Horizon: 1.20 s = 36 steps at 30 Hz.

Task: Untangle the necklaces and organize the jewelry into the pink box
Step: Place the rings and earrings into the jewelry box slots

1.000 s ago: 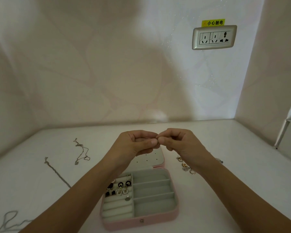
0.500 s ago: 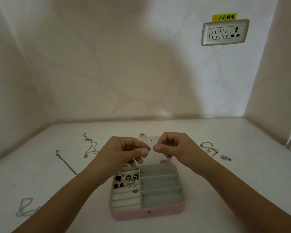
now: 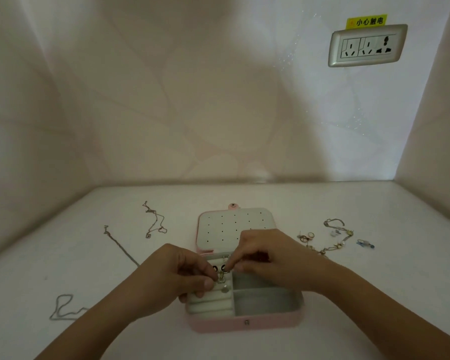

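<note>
Fingertips [image 3: 209, 282] of left hand [image 3: 176, 278]: curling in, thumb and forefinger closing on gold-toned piece [image 3: 220, 277] over the padded rolls. Fingers [image 3: 235, 262] of right hand [image 3: 269, 258]: bending down, pinching ring-shaped piece [image 3: 225, 268] just behind it; blur hiding the finer grip.

Sitting mid-counter, nearer the front edge: pink box [image 3: 244, 322], smooth-walled, round-cornered, metal snap showing on the front wall. Lying open flat toward the back edge: lid [image 3: 231, 222], pale inside, dotted with rows of small holes. Filling the box's left half: soft cream rolls [image 3: 208, 306]; lining the right half: grey velvety troughs [image 3: 266, 300].

Leaving bare counter [image 3: 244, 196] between lid and back edge, and more along the front-right edge.

Lying toward the left edge, well apart from one another: thin kinked chain [image 3: 153, 219], straight fine chain [image 3: 120, 246], and looped silver chain [image 3: 63, 307] nearest the front-left corner.

Spreading right of the box, close to the right wrist: rings [image 3: 305, 236], beaded bracelet [image 3: 335, 224] and small blue piece [image 3: 365, 243].

Showing on the back wall, upper right: silver socket plate [image 3: 366, 45] under yellow label [image 3: 366, 21].
</note>
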Each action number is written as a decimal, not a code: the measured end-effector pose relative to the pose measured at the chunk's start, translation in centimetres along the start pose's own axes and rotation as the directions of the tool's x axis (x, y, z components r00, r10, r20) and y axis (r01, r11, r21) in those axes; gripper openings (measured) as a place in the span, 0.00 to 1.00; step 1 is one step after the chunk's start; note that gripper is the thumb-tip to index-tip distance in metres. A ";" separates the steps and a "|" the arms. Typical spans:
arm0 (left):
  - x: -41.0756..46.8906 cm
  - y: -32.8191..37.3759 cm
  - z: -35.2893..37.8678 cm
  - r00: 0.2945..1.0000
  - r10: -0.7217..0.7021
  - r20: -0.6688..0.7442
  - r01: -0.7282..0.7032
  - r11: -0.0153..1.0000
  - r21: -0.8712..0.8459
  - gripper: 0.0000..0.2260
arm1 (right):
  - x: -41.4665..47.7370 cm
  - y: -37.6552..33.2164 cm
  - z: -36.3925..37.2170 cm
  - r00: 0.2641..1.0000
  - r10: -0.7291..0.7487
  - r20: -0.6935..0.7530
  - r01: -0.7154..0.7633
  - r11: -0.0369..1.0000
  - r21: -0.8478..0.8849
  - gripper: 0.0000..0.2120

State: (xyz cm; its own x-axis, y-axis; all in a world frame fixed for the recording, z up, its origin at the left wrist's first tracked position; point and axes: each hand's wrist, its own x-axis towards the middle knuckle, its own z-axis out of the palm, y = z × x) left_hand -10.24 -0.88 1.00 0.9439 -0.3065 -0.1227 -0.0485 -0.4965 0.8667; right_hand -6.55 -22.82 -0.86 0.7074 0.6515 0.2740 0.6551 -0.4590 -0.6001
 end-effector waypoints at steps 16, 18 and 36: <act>-0.1 0.2 0.5 1.000 -0.012 -0.014 0.014 0.988 0.155 0.05 | -0.3 -0.2 0.9 0.986 -0.096 0.135 0.128 0.957 -0.260 0.18; 0.2 0.2 0.7 1.000 -0.018 -0.020 0.021 0.988 0.156 0.05 | -0.2 -0.2 0.8 0.986 -0.091 0.140 0.124 0.959 -0.254 0.18; 0.6 -0.8 2.0 0.991 0.028 -0.132 -0.005 0.984 0.179 0.07 | -0.4 -0.1 0.6 0.992 -0.072 0.104 0.095 0.968 -0.234 0.13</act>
State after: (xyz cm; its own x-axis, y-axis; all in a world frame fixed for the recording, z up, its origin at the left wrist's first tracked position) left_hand -10.27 -2.32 -0.72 0.9770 -0.2107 -0.0332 -0.1103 -0.6321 0.7670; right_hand -7.09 -22.69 -1.35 0.6271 0.7421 0.2367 0.7630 -0.5240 -0.3785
